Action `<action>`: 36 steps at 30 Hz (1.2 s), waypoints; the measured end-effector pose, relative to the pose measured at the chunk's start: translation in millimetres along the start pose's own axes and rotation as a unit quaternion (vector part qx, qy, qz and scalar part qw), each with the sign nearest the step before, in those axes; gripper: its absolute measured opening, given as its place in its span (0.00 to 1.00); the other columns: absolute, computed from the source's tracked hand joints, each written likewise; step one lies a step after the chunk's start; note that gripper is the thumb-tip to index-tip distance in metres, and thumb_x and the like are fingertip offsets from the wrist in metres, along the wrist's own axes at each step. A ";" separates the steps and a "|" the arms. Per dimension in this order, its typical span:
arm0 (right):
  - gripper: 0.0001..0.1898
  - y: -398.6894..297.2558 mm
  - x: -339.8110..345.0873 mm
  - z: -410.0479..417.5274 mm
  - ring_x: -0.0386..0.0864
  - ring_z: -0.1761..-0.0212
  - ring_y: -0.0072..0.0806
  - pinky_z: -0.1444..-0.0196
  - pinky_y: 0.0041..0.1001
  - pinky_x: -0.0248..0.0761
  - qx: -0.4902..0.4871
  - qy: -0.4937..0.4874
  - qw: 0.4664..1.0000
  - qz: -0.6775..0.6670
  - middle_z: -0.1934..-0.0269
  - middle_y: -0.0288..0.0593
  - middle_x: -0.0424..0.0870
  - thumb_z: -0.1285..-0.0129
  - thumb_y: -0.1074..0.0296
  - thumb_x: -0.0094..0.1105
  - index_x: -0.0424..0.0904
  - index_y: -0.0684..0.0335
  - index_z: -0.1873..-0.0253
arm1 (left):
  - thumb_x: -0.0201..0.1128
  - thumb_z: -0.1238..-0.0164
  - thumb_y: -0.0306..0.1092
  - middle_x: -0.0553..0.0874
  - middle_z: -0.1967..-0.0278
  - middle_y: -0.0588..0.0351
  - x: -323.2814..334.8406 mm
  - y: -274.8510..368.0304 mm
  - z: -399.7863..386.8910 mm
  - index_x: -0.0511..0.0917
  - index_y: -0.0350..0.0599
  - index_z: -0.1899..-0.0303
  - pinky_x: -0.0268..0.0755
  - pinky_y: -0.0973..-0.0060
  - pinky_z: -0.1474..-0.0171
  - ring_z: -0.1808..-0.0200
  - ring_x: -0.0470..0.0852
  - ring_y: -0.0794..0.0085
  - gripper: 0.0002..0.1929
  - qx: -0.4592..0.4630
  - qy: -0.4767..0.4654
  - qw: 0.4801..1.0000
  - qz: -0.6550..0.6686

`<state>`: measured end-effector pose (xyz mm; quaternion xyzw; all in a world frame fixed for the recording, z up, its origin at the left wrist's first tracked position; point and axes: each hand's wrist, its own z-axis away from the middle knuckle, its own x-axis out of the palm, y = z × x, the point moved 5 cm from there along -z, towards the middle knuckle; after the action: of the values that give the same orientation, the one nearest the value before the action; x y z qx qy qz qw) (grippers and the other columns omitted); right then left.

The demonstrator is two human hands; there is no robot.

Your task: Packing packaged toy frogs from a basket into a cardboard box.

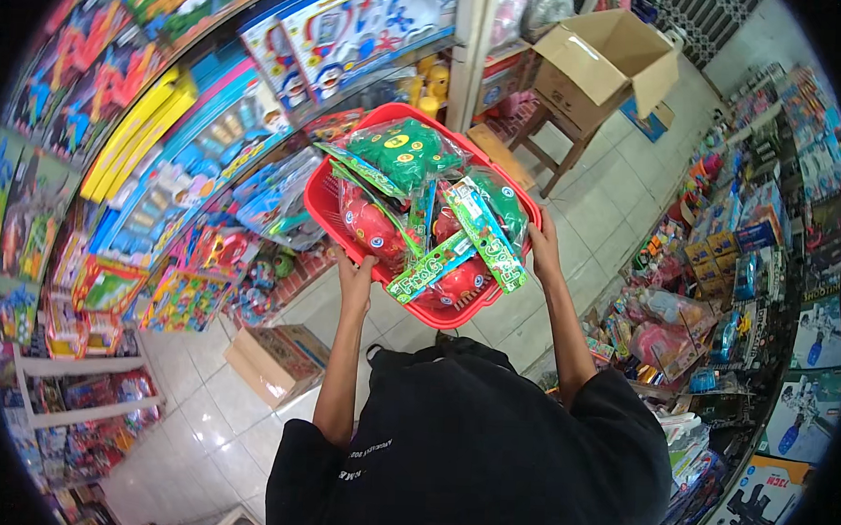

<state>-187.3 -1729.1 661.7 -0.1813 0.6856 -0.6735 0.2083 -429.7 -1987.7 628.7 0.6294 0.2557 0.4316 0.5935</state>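
A red plastic basket (321,200) is held up in front of my chest, tilted a little. My left hand (354,281) grips its near left rim, thumb on top. On the opposite side my right hand (544,248) is closed around the rim. Inside lie several bagged toys in clear plastic: a green one with yellow round marks (397,145), another green one (507,206) at the right, and red ones such as the red bagged toy (374,232) at the left. Green printed header cards (488,234) cross over them.
Shelves of boxed toys (200,161) line the left; packaged toys (671,330) crowd the right. An open cardboard box (576,86) rests on a wooden stool (549,138). Another cardboard box (268,368) sits on the tiled floor (202,436). A pale post (472,53) stands beyond the basket.
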 end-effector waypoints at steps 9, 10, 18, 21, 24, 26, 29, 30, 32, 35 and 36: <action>0.17 46.4 -85.9 -67.3 0.70 0.57 0.24 0.52 0.22 0.63 -0.006 0.113 0.993 -0.039 0.59 0.38 0.73 0.45 0.75 0.44 0.69 0.65 0.49 | 0.57 0.51 0.20 0.67 0.48 0.50 114.1 -46.1 -71.7 0.56 0.40 0.46 0.73 0.73 0.53 0.46 0.68 0.66 0.28 -0.096 -0.126 0.987 -0.010; 0.18 50.1 -91.6 -75.9 0.70 0.57 0.24 0.53 0.22 0.63 -0.016 0.126 0.992 -0.022 0.59 0.38 0.73 0.45 0.75 0.44 0.69 0.65 0.48 | 0.57 0.49 0.20 0.67 0.48 0.49 122.1 -53.0 -82.0 0.54 0.40 0.44 0.75 0.72 0.56 0.46 0.68 0.65 0.29 -0.085 -0.137 0.987 -0.030; 0.16 103.1 -116.7 -141.1 0.71 0.58 0.24 0.53 0.23 0.64 0.008 0.136 0.991 -0.002 0.60 0.40 0.75 0.43 0.75 0.44 0.70 0.68 0.49 | 0.58 0.43 0.25 0.62 0.43 0.47 158.7 -90.1 -121.3 0.48 0.42 0.38 0.73 0.66 0.49 0.47 0.72 0.64 0.33 -0.054 -0.204 0.973 -0.090; 0.16 109.2 -125.1 -152.8 0.71 0.59 0.22 0.56 0.22 0.65 -0.016 0.131 0.991 -0.021 0.61 0.40 0.74 0.44 0.75 0.43 0.70 0.68 0.50 | 0.59 0.42 0.27 0.63 0.43 0.47 160.9 -91.9 -125.9 0.46 0.42 0.38 0.72 0.67 0.49 0.46 0.71 0.64 0.35 -0.164 -0.220 0.959 -0.066; 0.14 99.2 -118.3 -160.9 0.71 0.59 0.22 0.55 0.21 0.65 0.010 0.120 0.993 -0.018 0.61 0.40 0.75 0.44 0.76 0.43 0.71 0.68 0.52 | 0.54 0.37 0.46 0.70 0.47 0.46 140.2 -96.3 -150.1 0.53 0.41 0.39 0.72 0.68 0.50 0.50 0.76 0.61 0.30 -0.236 -0.214 0.945 -0.072; 0.12 98.2 -122.1 -162.8 0.72 0.59 0.23 0.53 0.21 0.65 0.025 0.123 0.992 0.008 0.62 0.41 0.76 0.44 0.76 0.43 0.71 0.69 0.55 | 0.42 0.37 0.64 0.75 0.51 0.48 117.4 -112.8 -173.7 0.62 0.42 0.42 0.72 0.68 0.53 0.52 0.77 0.61 0.34 -0.297 -0.197 0.929 -0.097; 0.12 93.5 -115.3 -166.5 0.72 0.59 0.23 0.53 0.21 0.65 0.012 0.137 0.990 -0.010 0.63 0.40 0.76 0.45 0.75 0.43 0.71 0.69 0.56 | 0.43 0.36 0.63 0.77 0.53 0.50 106.0 -104.5 -216.9 0.67 0.40 0.46 0.71 0.66 0.54 0.53 0.78 0.64 0.33 -0.230 -0.109 0.959 -0.124; 0.13 99.8 -122.4 -167.2 0.72 0.58 0.23 0.52 0.21 0.64 0.027 0.137 0.990 0.001 0.62 0.40 0.76 0.46 0.75 0.43 0.71 0.69 0.55 | 0.44 0.36 0.61 0.78 0.53 0.51 118.8 -86.0 -227.9 0.69 0.40 0.48 0.71 0.67 0.55 0.55 0.78 0.64 0.30 -0.218 -0.062 0.969 -0.101; 0.13 102.6 -121.4 -179.1 0.72 0.58 0.24 0.52 0.22 0.64 0.023 0.125 0.992 -0.001 0.62 0.41 0.76 0.46 0.75 0.43 0.71 0.70 0.55 | 0.46 0.35 0.58 0.79 0.54 0.52 125.3 -74.4 -249.4 0.72 0.40 0.51 0.70 0.68 0.56 0.57 0.79 0.65 0.28 -0.202 -0.008 0.976 -0.079; 0.14 97.1 -113.5 -210.2 0.73 0.59 0.24 0.53 0.23 0.65 0.013 0.096 0.995 -0.012 0.63 0.41 0.76 0.46 0.75 0.44 0.72 0.69 0.55 | 0.49 0.33 0.50 0.79 0.61 0.52 127.2 -70.7 -271.3 0.73 0.41 0.53 0.68 0.71 0.55 0.60 0.77 0.67 0.21 -0.048 -0.086 0.975 -0.197; 0.13 97.5 -114.2 -223.1 0.73 0.59 0.24 0.54 0.22 0.65 0.013 0.075 0.997 -0.014 0.63 0.40 0.76 0.45 0.74 0.45 0.72 0.69 0.55 | 0.50 0.33 0.48 0.79 0.64 0.51 128.8 -65.4 -269.5 0.73 0.40 0.54 0.67 0.71 0.57 0.62 0.77 0.68 0.20 -0.002 -0.075 0.956 -0.283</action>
<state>-205.6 -1476.8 570.3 -0.1367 0.6877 -0.6972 0.1494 -581.5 -1727.6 575.6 0.5606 0.3773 0.1981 0.7100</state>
